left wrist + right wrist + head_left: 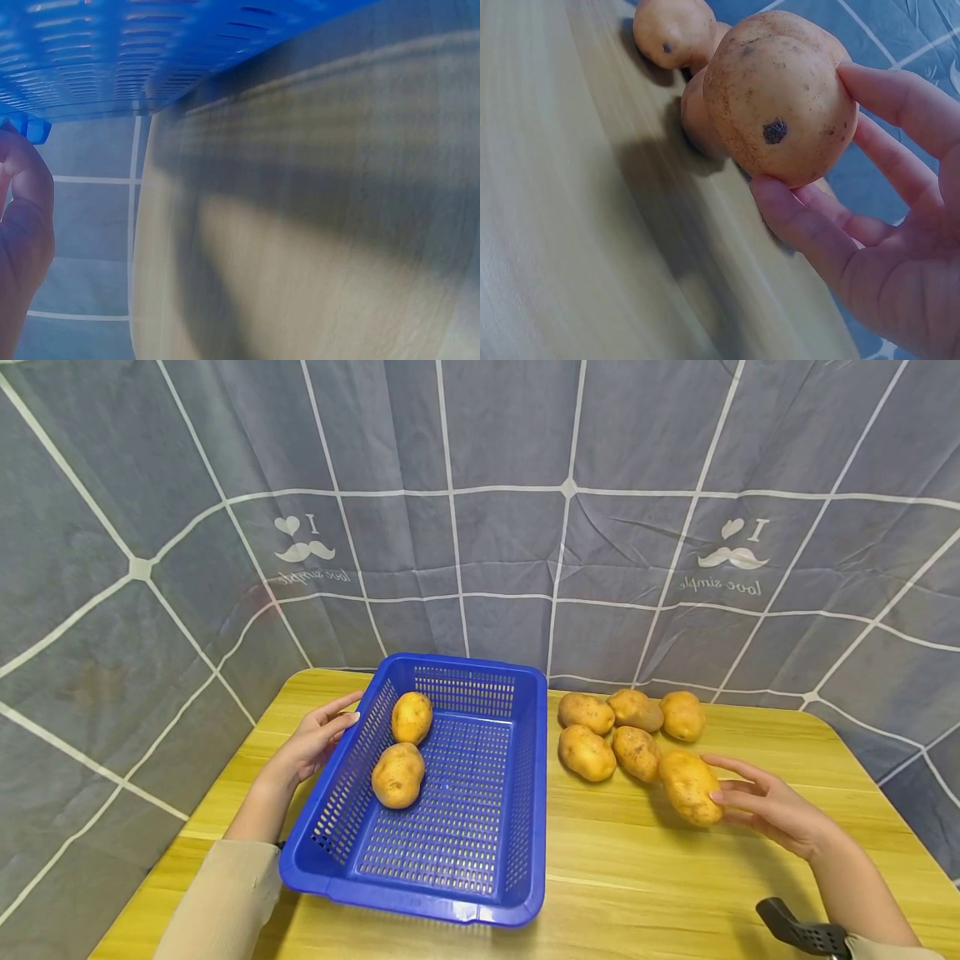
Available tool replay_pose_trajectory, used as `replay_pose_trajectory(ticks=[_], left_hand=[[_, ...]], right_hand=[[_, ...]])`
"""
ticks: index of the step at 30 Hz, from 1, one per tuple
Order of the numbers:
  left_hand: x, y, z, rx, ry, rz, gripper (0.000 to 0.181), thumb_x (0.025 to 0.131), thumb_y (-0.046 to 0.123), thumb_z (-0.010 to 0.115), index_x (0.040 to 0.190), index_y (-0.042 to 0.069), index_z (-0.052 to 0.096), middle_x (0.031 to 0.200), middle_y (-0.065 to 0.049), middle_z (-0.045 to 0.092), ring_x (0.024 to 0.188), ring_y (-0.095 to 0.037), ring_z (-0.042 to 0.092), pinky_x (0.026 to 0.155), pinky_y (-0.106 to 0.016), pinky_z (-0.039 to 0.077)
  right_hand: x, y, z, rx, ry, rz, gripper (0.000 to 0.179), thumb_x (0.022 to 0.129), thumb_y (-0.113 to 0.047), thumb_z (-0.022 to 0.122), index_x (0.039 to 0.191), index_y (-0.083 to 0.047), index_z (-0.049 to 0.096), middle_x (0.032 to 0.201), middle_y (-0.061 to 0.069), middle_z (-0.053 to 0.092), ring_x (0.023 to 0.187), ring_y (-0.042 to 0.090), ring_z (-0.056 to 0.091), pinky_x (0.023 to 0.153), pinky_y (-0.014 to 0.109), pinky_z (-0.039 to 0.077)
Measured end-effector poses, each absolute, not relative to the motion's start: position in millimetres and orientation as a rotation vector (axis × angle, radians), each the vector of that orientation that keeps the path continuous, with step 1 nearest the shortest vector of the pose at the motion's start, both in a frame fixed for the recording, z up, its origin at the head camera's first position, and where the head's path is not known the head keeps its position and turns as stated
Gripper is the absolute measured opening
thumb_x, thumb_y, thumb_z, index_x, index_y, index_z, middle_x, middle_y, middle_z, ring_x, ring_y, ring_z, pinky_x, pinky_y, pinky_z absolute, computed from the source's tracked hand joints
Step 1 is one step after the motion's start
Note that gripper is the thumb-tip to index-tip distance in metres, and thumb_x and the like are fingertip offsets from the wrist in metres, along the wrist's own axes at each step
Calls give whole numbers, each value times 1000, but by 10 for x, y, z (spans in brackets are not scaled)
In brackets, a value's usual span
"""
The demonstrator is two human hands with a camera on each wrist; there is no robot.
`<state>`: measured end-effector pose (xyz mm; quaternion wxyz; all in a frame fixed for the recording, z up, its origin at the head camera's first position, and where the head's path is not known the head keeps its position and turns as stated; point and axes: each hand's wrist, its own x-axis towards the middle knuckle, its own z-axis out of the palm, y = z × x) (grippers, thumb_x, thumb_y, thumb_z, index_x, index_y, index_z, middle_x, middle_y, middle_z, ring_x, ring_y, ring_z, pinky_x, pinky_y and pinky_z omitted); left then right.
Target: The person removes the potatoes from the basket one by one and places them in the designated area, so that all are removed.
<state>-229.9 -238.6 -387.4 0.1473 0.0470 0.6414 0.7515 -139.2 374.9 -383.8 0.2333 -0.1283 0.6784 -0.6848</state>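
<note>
A blue plastic basket (450,906) with slotted walls stands on the table, with two potatoes (398,776) lying at the left of its floor. At its left side my left hand (318,739) holds the rim with thumb and fingers; the left wrist view catches only part of that hand (26,217) against the blue edge. To the right, my right hand (772,806) pinches a potato (688,788) between thumb and fingertips. The right wrist view shows this potato (784,97) held above the tabletop, a dark spot on its skin.
Several loose potatoes (587,753) lie grouped on the wooden table (637,885), right of the basket and just beyond the held one. A grey curtain (502,543) with white lines hangs behind the table and along its left side. A black strap (806,935) sits at my right wrist.
</note>
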Motion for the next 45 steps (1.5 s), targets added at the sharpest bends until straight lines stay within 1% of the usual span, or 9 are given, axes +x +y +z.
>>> replay_pose_trajectory(ticks=[11, 19, 27, 30, 36, 41, 45], left_hand=[[-2303, -2383, -3876, 136, 1836, 2163, 58, 97, 12, 49, 147, 1, 21, 90, 0, 62, 73, -10, 65, 64, -25, 55], [-2295, -2389, -3876, 128, 1838, 2166, 58, 97, 12, 49, 147, 2, 22, 90, 0, 62, 74, -11, 65, 64, -25, 55], [-2297, -2388, -3873, 125, 1850, 2158, 58, 97, 13, 49, 147, 2, 21, 91, 1, 63, 74, -11, 65, 64, -25, 56], [-2298, -2388, -3872, 127, 1850, 2155, 59, 97, 13, 49, 147, 2, 21, 92, 0, 63, 75, -11, 65, 65, -26, 56], [-2300, -2393, -3865, 146, 1839, 2162, 60, 97, 13, 49, 147, 0, 19, 93, 0, 63, 75, -11, 66, 65, -26, 56], [-2305, -2393, -3868, 132, 1841, 2156, 58, 97, 13, 49, 147, 2, 21, 92, 0, 63, 75, -11, 65, 65, -26, 56], [-2300, -2390, -3870, 121, 1854, 2146, 58, 97, 13, 49, 147, 2, 21, 92, 0, 63, 75, -11, 65, 66, -26, 56]], right_hand=[[-1384, 3835, -3935, -333, 1823, -1918, 52, 97, 2, 41, 129, -37, 52, 117, -10, 55, 101, 12, 60, 83, 32, 52], [-1391, 3865, -3989, -284, 1843, -1923, 50, 96, 0, 43, 125, -39, 54, 114, -10, 56, 102, 8, 59, 83, 31, 52], [-1464, 3885, -4022, -154, 1942, -1927, 48, 96, -1, 47, 117, -43, 56, 106, -7, 60, 95, 10, 62, 79, 31, 53], [-1494, 3892, -4043, -112, 1944, -1949, 47, 95, -2, 48, 115, -43, 57, 105, -7, 59, 93, 10, 63, 78, 30, 54], [-1564, 3865, -4078, -36, 1944, -2017, 45, 93, 0, 52, 110, -42, 59, 99, -5, 63, 88, 10, 63, 76, 29, 54], [-1625, 3825, -4073, 62, 1997, -1996, 41, 91, -4, 57, 105, -43, 58, 96, -4, 61, 84, 9, 64, 74, 28, 55], [-1681, 3798, -4078, 103, 2019, -1972, 40, 91, -4, 57, 103, -43, 57, 94, -3, 62, 81, 10, 64, 73, 28, 55]])
